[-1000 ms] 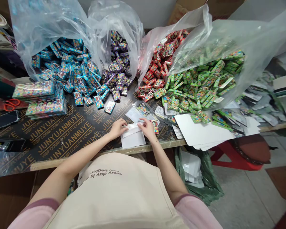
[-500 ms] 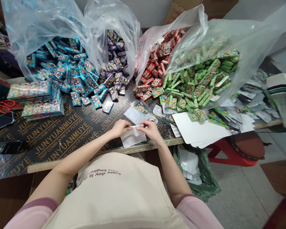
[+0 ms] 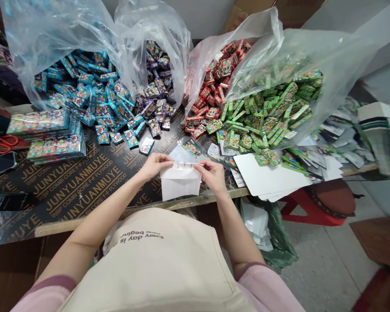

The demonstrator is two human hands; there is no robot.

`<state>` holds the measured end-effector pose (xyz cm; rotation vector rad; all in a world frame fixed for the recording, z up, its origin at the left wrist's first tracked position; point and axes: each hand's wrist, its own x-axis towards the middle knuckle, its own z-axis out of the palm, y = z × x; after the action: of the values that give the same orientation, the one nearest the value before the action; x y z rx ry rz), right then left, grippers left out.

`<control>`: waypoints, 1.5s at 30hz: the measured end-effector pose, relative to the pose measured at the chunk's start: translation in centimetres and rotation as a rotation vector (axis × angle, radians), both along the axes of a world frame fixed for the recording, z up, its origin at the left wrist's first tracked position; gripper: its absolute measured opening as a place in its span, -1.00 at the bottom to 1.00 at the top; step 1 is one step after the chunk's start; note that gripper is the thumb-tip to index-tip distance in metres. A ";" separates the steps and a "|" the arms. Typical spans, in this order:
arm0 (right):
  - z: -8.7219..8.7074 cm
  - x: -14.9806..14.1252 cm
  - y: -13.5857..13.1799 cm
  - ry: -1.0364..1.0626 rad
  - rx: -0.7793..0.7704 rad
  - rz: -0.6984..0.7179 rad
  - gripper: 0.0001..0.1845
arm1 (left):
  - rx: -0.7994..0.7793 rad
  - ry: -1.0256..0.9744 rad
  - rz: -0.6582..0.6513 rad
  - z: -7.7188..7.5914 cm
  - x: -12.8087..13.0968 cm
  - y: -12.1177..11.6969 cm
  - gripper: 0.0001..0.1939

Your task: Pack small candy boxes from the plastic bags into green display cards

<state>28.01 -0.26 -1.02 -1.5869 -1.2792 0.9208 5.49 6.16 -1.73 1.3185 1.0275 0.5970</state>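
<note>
Between my hands is a flat white packet (image 3: 181,185), its folded upper part bearing small dark print along the top edge. My left hand (image 3: 155,166) pinches the upper left corner of that packet between thumb and fingers. The upper right corner is pinched by my right hand (image 3: 214,175). Just behind, partly covered, lies a clear printed bag (image 3: 191,147) on the dark plywood table (image 3: 94,182). A small colourful piece beside my right hand is mostly hidden. One loose blue-edged box (image 3: 146,146) lies beyond my left hand.
Plastic bags spill blue boxes (image 3: 105,108), purple boxes (image 3: 156,108), red boxes (image 3: 211,95) and green boxes (image 3: 266,117) across the back. Wrapped stacks (image 3: 56,147) and red scissors (image 3: 5,144) lie left. White cards (image 3: 269,175) overhang the front edge, near a red stool (image 3: 331,203).
Both hands have moved slightly apart and up, spreading the white packet's top edge between them. Its folded upper part now faces me more fully. The camera view has shifted a little.
</note>
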 end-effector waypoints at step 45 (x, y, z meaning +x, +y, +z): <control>-5.0 3.7 -1.5 -0.612 0.102 -0.198 -0.31 | -0.602 -0.020 0.358 -5.6 -0.6 0.2 -0.74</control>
<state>31.68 -1.72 -6.07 -1.9483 -1.5066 0.2372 4.86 6.40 -7.37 0.6047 1.3107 0.5064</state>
